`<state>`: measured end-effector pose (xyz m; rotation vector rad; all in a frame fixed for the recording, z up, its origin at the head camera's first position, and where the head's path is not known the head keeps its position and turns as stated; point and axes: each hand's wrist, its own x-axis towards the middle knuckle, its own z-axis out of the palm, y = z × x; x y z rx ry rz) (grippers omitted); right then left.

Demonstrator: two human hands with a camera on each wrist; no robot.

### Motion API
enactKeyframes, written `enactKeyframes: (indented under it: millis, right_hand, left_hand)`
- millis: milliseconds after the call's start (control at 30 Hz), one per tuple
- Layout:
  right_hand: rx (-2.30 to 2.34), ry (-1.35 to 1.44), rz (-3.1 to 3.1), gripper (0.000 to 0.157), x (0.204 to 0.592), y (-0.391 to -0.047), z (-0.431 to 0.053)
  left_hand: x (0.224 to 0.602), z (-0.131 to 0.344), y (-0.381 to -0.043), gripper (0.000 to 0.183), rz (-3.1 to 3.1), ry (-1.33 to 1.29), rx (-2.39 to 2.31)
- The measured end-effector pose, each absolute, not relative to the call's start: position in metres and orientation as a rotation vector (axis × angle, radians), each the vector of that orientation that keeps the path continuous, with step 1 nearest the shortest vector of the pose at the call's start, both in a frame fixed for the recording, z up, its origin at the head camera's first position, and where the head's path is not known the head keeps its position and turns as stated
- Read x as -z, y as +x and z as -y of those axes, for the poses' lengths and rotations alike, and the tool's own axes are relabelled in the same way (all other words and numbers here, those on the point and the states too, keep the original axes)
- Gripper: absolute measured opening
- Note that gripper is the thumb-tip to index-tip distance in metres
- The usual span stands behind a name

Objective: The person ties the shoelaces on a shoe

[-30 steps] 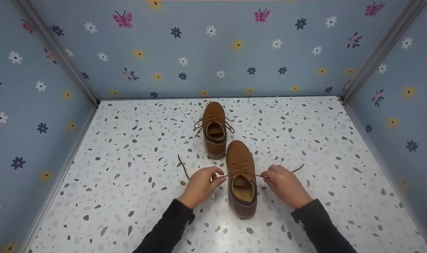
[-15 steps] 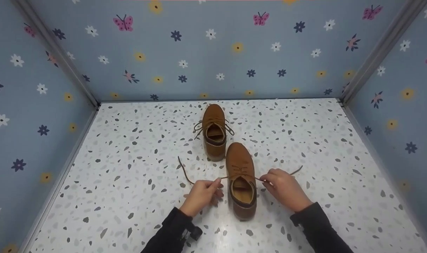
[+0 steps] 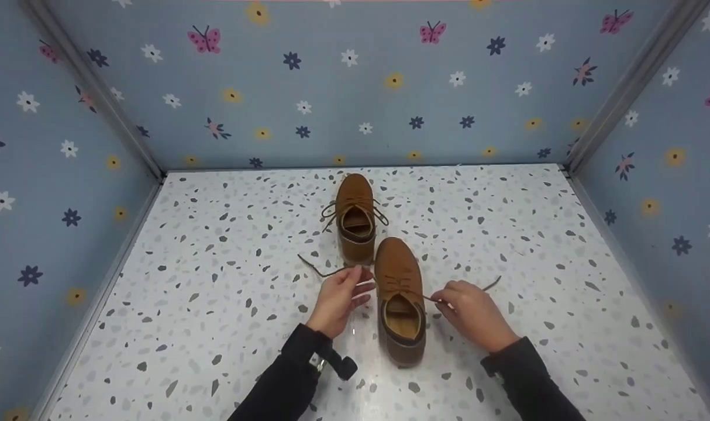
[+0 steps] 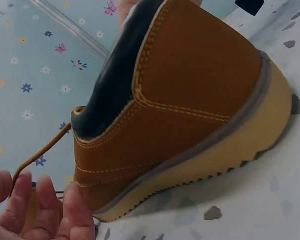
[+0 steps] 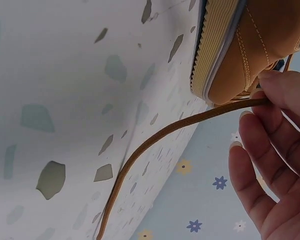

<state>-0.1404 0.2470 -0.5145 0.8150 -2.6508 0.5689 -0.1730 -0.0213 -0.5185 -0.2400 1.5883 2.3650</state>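
A brown lace-up shoe point(image 3: 397, 263) stands on the speckled surface, toe pointing away, between the two hands. To its left, my left hand point(image 3: 337, 298) pinches one lace point(image 4: 42, 150) between thumb and index finger, the other fingers spread. That lace runs taut to the shoe's collar in the left wrist view, and its loose end trails left. On the other side my right hand point(image 3: 469, 310) pinches the second lace point(image 5: 190, 120) near the shoe, with its tail hanging past the fingers onto the surface.
A matching brown shoe point(image 3: 355, 240), its laces tied in a bow, stands just ahead and left, close to the first shoe. Blue flowered panels point(image 3: 355, 88) rise at the back and both sides of the white speckled surface point(image 3: 214, 327).
My left hand has moved forward along the shoe's left side, carrying its lace toward the toe, and its wrist has turned. The right hand has stayed nearly still, still pinching its lace.
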Motion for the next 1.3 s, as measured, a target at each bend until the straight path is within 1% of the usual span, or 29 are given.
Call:
enactKeyframes:
  millis: [167, 367, 500, 567, 700, 833, 1033, 1200, 1300]
  right_hand:
    - [-0.575, 0.796, 2.662, 0.017, 0.515, -0.139, -0.249]
    - [-0.577, 0.794, 2.668, 0.018, 0.514, -0.139, -0.252]
    - [-0.574, 0.792, 2.646, 0.018, 0.511, -0.140, -0.253]
    - [-0.573, 0.795, 2.624, 0.018, 0.510, -0.140, -0.254]
    - [-0.581, 0.808, 2.559, 0.018, 0.508, -0.141, -0.255]
    - [-0.577, 0.809, 2.501, 0.019, 0.508, -0.142, -0.257]
    - [-0.530, 0.761, 2.485, 0.020, 0.508, -0.140, -0.260]
    - [-0.503, 0.700, 2.546, 0.017, 0.508, -0.138, -0.259]
    - [-0.519, 0.673, 2.589, 0.015, 0.509, -0.136, -0.258]
  left_hand:
    - [0.500, 0.014, -0.180, 0.020, -1.540, -0.126, -2.455]
    - [0.488, 0.011, -0.185, 0.022, -1.642, -0.100, -2.427]
    - [0.486, 0.010, -0.185, 0.021, -1.723, -0.096, -2.372]
    - [0.486, 0.010, -0.185, 0.024, -1.754, -0.084, -2.343]
    - [0.484, 0.009, -0.186, 0.028, -1.863, -0.023, -2.237]
    - [0.479, 0.006, -0.188, 0.025, -1.967, 0.064, -2.147]
    - [0.465, -0.002, -0.191, 0.020, -2.096, 0.288, -2.066]
    - [0.458, -0.008, -0.196, 0.020, -2.191, 0.536, -1.949]
    - [0.457, -0.009, -0.200, 0.023, -2.235, 0.627, -1.908]
